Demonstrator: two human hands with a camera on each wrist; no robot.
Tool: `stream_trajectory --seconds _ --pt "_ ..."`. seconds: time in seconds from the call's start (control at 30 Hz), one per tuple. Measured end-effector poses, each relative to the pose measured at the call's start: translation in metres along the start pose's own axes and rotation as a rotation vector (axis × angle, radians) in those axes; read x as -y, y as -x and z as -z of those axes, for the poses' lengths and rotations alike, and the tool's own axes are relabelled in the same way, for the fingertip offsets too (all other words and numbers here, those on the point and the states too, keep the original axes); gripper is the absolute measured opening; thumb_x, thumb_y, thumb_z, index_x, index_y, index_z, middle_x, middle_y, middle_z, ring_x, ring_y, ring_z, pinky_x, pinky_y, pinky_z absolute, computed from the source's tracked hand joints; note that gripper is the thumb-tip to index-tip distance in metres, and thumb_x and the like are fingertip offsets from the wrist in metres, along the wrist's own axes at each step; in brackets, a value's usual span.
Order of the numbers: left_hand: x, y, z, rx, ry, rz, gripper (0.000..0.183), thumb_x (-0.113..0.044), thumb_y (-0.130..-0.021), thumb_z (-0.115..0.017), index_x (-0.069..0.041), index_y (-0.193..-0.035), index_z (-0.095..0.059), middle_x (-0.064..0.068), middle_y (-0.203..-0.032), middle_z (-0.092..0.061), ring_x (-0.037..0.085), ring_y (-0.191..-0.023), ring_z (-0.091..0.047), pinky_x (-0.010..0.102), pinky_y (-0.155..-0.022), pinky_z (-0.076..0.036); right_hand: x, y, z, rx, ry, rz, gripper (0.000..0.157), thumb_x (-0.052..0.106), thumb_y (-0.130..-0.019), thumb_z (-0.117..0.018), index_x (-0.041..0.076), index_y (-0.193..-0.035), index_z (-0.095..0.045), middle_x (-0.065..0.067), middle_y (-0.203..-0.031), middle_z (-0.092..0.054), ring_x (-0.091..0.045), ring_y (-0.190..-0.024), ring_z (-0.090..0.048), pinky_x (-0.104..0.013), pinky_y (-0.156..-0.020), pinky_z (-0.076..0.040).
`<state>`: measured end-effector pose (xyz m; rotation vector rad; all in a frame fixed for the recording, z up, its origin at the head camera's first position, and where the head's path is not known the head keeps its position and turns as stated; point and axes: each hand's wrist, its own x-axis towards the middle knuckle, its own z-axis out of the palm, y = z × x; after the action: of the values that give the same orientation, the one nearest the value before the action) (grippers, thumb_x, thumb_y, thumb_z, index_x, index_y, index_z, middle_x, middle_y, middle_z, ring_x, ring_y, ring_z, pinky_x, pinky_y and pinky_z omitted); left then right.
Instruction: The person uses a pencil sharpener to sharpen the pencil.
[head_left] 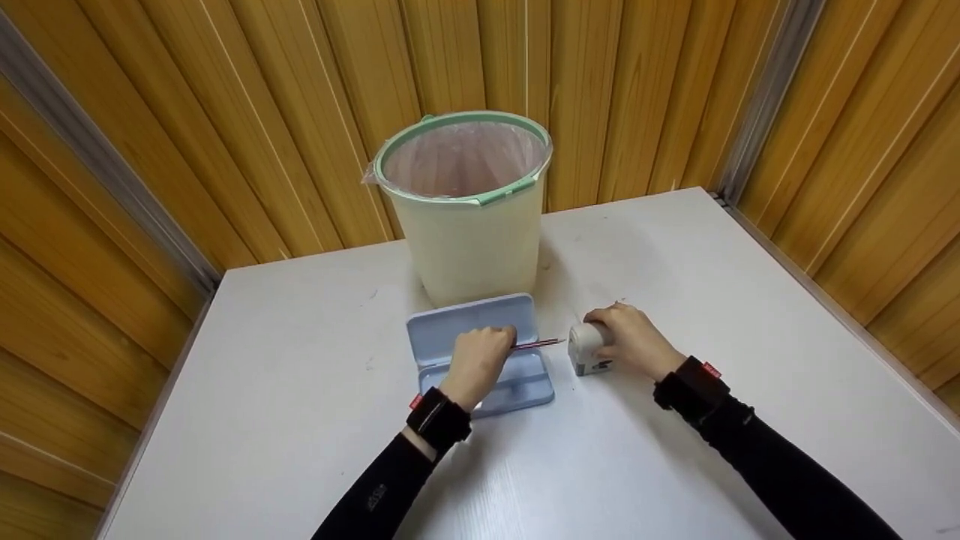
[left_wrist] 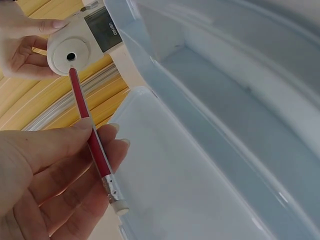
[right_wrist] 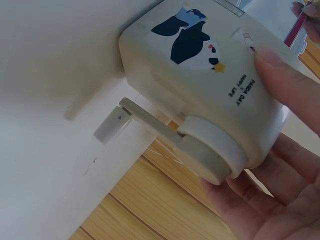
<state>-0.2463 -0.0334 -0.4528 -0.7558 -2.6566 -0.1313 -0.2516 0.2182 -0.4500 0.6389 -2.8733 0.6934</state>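
My left hand (head_left: 478, 364) pinches a red pencil (left_wrist: 98, 150) with a white eraser end, between thumb and fingers. The pencil's tip points right, just short of the round hole in a cream pencil sharpener (head_left: 581, 349). My right hand (head_left: 634, 337) holds this sharpener on the table, thumb on one side and fingers on the other. In the right wrist view, the sharpener shows panda pictures and a crank handle (right_wrist: 150, 120) at its back. Under my left hand lies an open pale blue pencil case (head_left: 442, 334), its lid raised toward the back.
Behind the pencil case stands a tall cream bin (head_left: 472, 247) with a green rim and a clear plastic liner. The white table (head_left: 300, 360) meets wood-patterned panel walls (head_left: 360, 127) at the back and sides.
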Motion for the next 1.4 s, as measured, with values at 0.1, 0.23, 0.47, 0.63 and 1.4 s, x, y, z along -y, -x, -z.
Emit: stream_trajectory --seconds 0.1,0.23,0.47,0.63,1.4 --pt "-0.003 -0.003 -0.001 0.013 0.001 0.004 0.013 -0.021 -0.085 -0.07 -0.015 -0.076 -0.063 0.002 -0.069 -0.07 0.024 -0.06 -0.067 0.038 -0.048 -0.051 0.0 0.0 0.0 -0.003 0.007 -0.002 0.046 -0.004 -0.065 -0.085 -0.006 -0.108 -0.068 -0.021 -0.102 -0.072 -0.038 -0.096 -0.065 -0.054 -0.088 -0.052" --pt "-0.007 -0.005 -0.002 0.033 0.007 0.006 0.012 -0.022 -0.084 -0.072 -0.015 -0.077 -0.065 0.001 -0.07 -0.071 0.022 -0.061 -0.067 0.037 -0.049 -0.052 0.001 0.0 0.0 -0.013 0.002 -0.002 0.046 -0.004 -0.065 -0.085 -0.007 -0.108 -0.068 -0.021 -0.103 -0.072 -0.039 -0.097 -0.064 -0.055 -0.088 -0.051" --pt "-0.015 -0.011 -0.004 0.062 0.022 -0.007 0.008 -0.024 -0.085 -0.075 -0.017 -0.083 -0.071 -0.001 -0.074 -0.073 0.019 -0.062 -0.067 0.033 -0.052 -0.054 0.001 0.001 -0.002 -0.021 -0.006 -0.008 0.046 -0.002 -0.066 -0.086 -0.006 -0.108 -0.068 -0.021 -0.102 -0.071 -0.038 -0.096 -0.064 -0.054 -0.087 -0.052" --pt "-0.018 -0.014 -0.007 0.095 0.045 -0.022 0.007 -0.023 -0.087 -0.073 -0.017 -0.088 -0.076 -0.002 -0.079 -0.075 0.017 -0.066 -0.069 0.032 -0.055 -0.056 0.001 0.003 -0.001 -0.021 -0.018 -0.016 0.047 -0.002 -0.066 -0.085 -0.007 -0.109 -0.068 -0.022 -0.103 -0.071 -0.039 -0.098 -0.065 -0.054 -0.088 -0.053" --pt "-0.039 -0.029 -0.015 -0.003 -0.015 -0.109 0.004 -0.014 -0.082 -0.074 -0.015 -0.079 -0.072 -0.003 -0.074 -0.071 0.017 -0.063 -0.069 0.031 -0.051 -0.054 0.002 0.005 -0.001 -0.028 0.006 -0.019 0.048 0.0 -0.066 -0.086 -0.008 -0.111 -0.068 -0.023 -0.103 -0.072 -0.038 -0.097 -0.065 -0.051 -0.088 -0.052"
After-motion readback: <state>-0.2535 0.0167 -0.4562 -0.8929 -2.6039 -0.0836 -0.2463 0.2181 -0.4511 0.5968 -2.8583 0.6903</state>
